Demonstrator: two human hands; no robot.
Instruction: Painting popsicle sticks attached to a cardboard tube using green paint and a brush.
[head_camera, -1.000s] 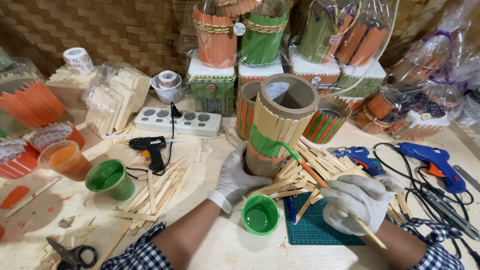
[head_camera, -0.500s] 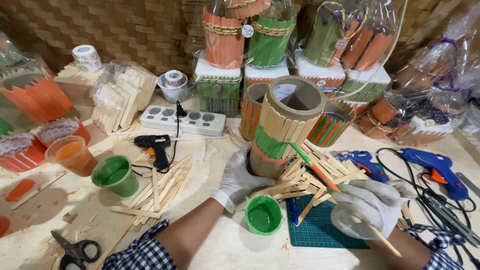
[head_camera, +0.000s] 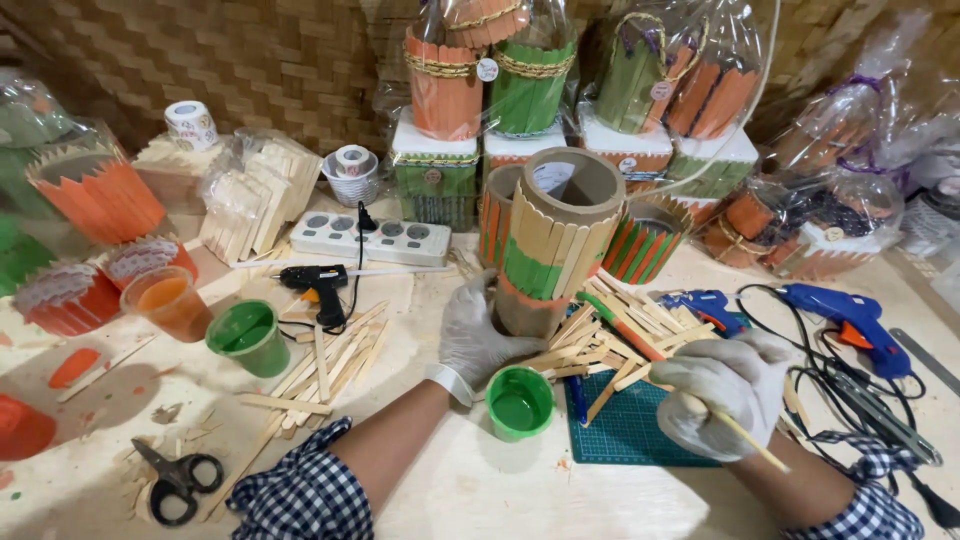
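My left hand (head_camera: 485, 335), in a white glove, grips the lower part of a tilted cardboard tube (head_camera: 556, 242) clad in wooden sticks, with a green painted band and an orange band beneath. My right hand (head_camera: 722, 390), also gloved, holds a thin paintbrush (head_camera: 670, 380) whose green tip touches the tube's green band. A small green cup of green paint (head_camera: 519, 403) stands just in front of the tube. Loose wooden sticks (head_camera: 600, 340) lie under the tube on a green cutting mat (head_camera: 625, 430).
A black glue gun (head_camera: 320, 285), a power strip (head_camera: 380, 238), a green cup (head_camera: 247, 338), an orange cup (head_camera: 168, 300) and black scissors (head_camera: 178, 478) lie at left. Blue glue guns (head_camera: 845, 322) and cables are at right. Wrapped stick holders (head_camera: 520, 80) line the back.
The view has shifted slightly. My left hand keeps hold of the tube while the brush in my right hand stays at the green band with small movement.
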